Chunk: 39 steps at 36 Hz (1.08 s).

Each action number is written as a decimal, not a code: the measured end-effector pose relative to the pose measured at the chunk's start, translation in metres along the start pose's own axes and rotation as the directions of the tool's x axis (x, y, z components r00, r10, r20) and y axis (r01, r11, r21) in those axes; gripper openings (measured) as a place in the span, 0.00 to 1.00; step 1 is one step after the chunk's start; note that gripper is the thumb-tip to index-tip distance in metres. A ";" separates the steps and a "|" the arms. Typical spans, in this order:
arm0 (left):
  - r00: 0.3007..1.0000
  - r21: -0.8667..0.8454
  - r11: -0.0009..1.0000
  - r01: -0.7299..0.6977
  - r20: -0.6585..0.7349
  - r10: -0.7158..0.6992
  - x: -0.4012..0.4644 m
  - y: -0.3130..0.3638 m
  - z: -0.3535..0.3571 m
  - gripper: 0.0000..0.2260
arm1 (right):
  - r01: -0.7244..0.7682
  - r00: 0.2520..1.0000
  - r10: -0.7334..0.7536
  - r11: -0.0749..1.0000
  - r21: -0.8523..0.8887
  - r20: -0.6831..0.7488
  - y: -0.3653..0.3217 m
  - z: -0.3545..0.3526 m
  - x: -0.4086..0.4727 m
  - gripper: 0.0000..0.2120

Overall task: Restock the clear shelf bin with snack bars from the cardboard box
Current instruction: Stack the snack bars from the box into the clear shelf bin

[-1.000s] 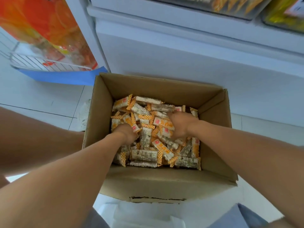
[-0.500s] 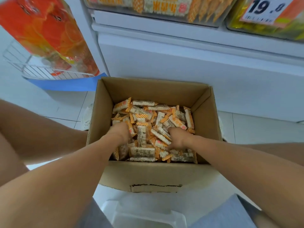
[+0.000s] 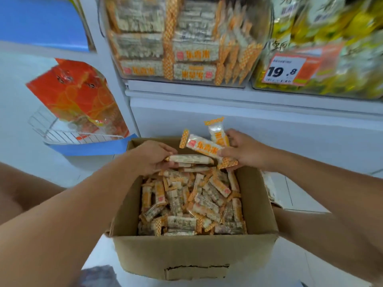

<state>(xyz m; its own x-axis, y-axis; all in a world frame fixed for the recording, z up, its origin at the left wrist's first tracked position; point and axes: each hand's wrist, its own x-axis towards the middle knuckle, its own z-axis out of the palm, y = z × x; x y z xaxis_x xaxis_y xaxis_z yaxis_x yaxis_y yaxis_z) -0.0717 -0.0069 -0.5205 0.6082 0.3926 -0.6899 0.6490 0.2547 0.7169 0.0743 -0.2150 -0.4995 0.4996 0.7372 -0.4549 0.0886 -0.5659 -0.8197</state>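
Observation:
An open cardboard box (image 3: 186, 255) stands on the floor, filled with several orange-and-white wrapped snack bars (image 3: 192, 204). My left hand (image 3: 151, 156) grips a few bars (image 3: 190, 159) above the box's far edge. My right hand (image 3: 244, 150) holds two bars (image 3: 204, 147), one lying sideways and one pointing up. Above, on the white shelf, the clear shelf bin (image 3: 182, 42) holds stacked bars of the same kind.
A second clear bin with yellow packs and a 19.8 price tag (image 3: 284, 69) sits to the right. An orange snack bag (image 3: 76, 96) rests in a wire basket (image 3: 62, 133) at left. White shelf front (image 3: 248, 121) rises behind the box.
Both hands have risen out of the box, each with bars in its grip. The view has tilted up, bringing the shelf bins into sight.

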 end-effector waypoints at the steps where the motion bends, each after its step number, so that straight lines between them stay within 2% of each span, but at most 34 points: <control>1: 0.999 -0.052 0.999 -0.008 0.046 0.011 -0.005 0.019 -0.001 0.11 | 0.054 0.998 -0.057 0.993 -0.104 -0.024 -0.017 -0.011 -0.006 0.20; 4: 0.989 -0.104 0.994 -0.034 0.142 0.048 -0.025 0.078 -0.002 0.11 | 0.124 0.982 -0.161 0.944 -0.306 -0.100 -0.060 -0.043 -0.020 0.27; 7: 0.974 -0.121 0.989 -0.080 0.202 0.103 -0.048 0.131 0.000 0.11 | 0.176 0.971 -0.215 0.938 -0.297 -0.103 -0.091 -0.065 -0.029 0.35; 11: 0.966 -0.181 0.976 -0.124 0.201 0.160 -0.073 0.179 -0.002 0.10 | 0.296 0.930 -0.353 0.887 -0.355 -0.106 -0.119 -0.080 -0.030 0.32; 14: 0.955 -0.215 0.967 -0.138 0.231 0.188 -0.084 0.197 -0.002 0.14 | 0.326 0.903 -0.422 0.793 -0.515 -0.079 -0.136 -0.082 -0.027 0.31; 18: 0.942 -0.323 0.936 -0.140 0.247 0.227 -0.086 0.202 -0.003 0.14 | 0.264 0.903 -0.424 0.677 -0.687 -0.071 -0.160 -0.075 -0.023 0.51; 19: 0.939 -0.342 0.929 -0.143 0.249 0.236 -0.084 0.202 -0.003 0.14 | 0.244 0.896 -0.439 0.618 -0.747 -0.071 -0.163 -0.074 -0.020 0.52; 21: 0.935 -0.379 0.913 -0.152 0.244 0.257 -0.082 0.205 -0.004 0.12 | 0.222 0.867 -0.493 0.521 -0.824 -0.078 -0.165 -0.075 -0.011 0.48; 23: 0.935 -0.388 0.900 -0.199 0.201 0.293 -0.084 0.212 -0.004 0.10 | 0.223 0.858 -0.506 0.520 -0.824 -0.087 -0.171 -0.082 -0.004 0.44; 25: 0.931 -0.294 0.905 -0.306 0.104 0.349 -0.086 0.221 -0.007 0.15 | 0.247 0.859 -0.508 0.523 -0.816 -0.066 -0.177 -0.090 0.005 0.44; 26: 0.920 -0.176 0.909 -0.376 0.045 0.390 -0.085 0.224 -0.010 0.21 | 0.259 0.856 -0.515 0.513 -0.819 -0.051 -0.181 -0.094 0.008 0.44; 28: 0.857 0.108 0.852 -0.512 -0.004 0.515 -0.086 0.228 -0.020 0.30 | 0.309 0.834 -0.552 0.490 -0.815 -0.016 -0.191 -0.094 0.016 0.42; 29: 0.818 0.181 0.803 -0.567 0.006 0.576 -0.086 0.228 -0.024 0.31 | 0.336 0.817 -0.576 0.472 -0.815 0.004 -0.197 -0.092 0.020 0.43; 31: 0.770 0.154 0.757 -0.636 0.056 0.636 -0.085 0.230 -0.032 0.28 | 0.388 0.772 -0.634 0.426 -0.818 0.036 -0.209 -0.085 0.030 0.43; 33: 0.739 0.108 0.732 -0.673 0.046 0.673 -0.079 0.235 -0.039 0.16 | 0.418 0.718 -0.696 0.400 -0.815 0.027 -0.222 -0.078 0.041 0.41; 35: 0.696 0.079 0.699 -0.711 -0.064 0.715 -0.071 0.245 -0.049 0.05 | 0.428 0.663 -0.747 0.421 -0.800 -0.039 -0.232 -0.075 0.053 0.38; 36: 0.682 0.042 0.690 -0.722 -0.119 0.721 -0.066 0.249 -0.055 0.02 | 0.432 0.636 -0.766 0.455 -0.779 -0.095 -0.235 -0.073 0.058 0.38; 39: 0.714 -0.075 0.717 -0.693 -0.212 0.667 -0.054 0.256 -0.074 0.01 | 0.460 0.573 -0.792 0.524 -0.717 -0.211 -0.240 -0.065 0.070 0.36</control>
<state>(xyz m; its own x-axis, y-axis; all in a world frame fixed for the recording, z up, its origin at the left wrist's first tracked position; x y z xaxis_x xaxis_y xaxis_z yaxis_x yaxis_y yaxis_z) 0.0279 0.1021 -0.2922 0.7703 0.6376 0.0073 0.0097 -0.0232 0.9997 0.1444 -0.0514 -0.3120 0.3980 0.7924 0.4623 0.8940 -0.2220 -0.3892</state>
